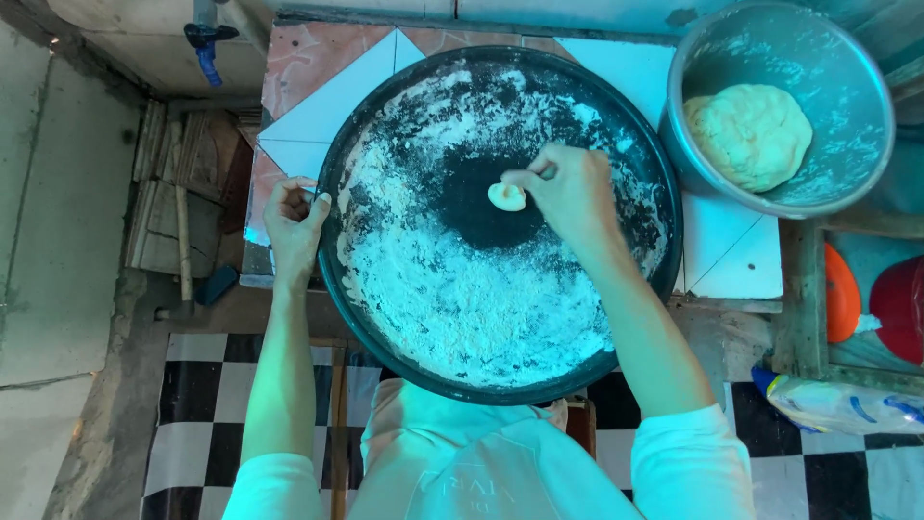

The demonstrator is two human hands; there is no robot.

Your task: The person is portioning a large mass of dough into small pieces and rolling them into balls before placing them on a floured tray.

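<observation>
A wide black round tray (385, 125) dusted with white flour lies in front of me, with a bare dark patch in its middle. On that patch sits a small pale dough ball (506, 196). My right hand (570, 193) pinches the ball's right side with its fingertips. At the tray's left rim my left hand (295, 220) is closed on the edge. A big lump of dough (749, 135) rests in a metal bowl (871, 144) at the upper right.
The tray sits on a tiled slab (731, 255). An orange lid and a red object (900, 303) lie at the right, a plastic bag (837, 404) below them. A blue-handled tap (206, 43) is at upper left. Checkered floor (192, 385) lies beneath.
</observation>
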